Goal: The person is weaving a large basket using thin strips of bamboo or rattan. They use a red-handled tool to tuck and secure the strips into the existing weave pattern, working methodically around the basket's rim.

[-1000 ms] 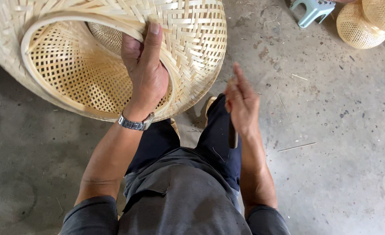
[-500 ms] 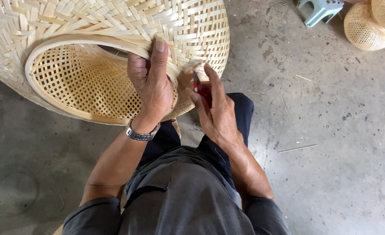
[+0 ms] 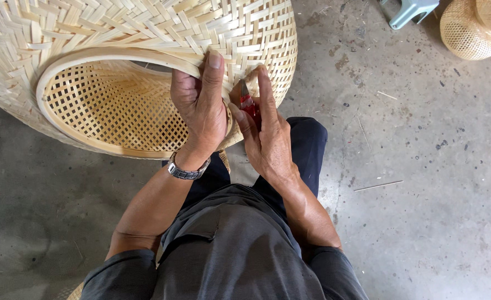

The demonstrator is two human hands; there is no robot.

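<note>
A large woven bamboo basket (image 3: pixel 118 33) lies on its side against my knees, its round opening facing me. My left hand (image 3: pixel 201 105) grips the bent bamboo rim hoop (image 3: pixel 112 56) at its right side, thumb over the weave. My right hand (image 3: pixel 265 130) is right beside it, closed around a small red-handled cutter (image 3: pixel 248 104) whose tip points up at the basket's edge. A metal watch (image 3: pixel 187 169) sits on my left wrist.
The floor is bare concrete (image 3: pixel 423 194) with thin bamboo slivers (image 3: pixel 377 185) scattered on it. Two smaller woven baskets (image 3: pixel 470 28) and a pale blue plastic stool (image 3: pixel 409 10) stand at the top right. My legs in dark trousers are under the basket.
My right hand came up from my right knee to the basket rim with the red cutter. The basket has shifted a little lower and closer in view.
</note>
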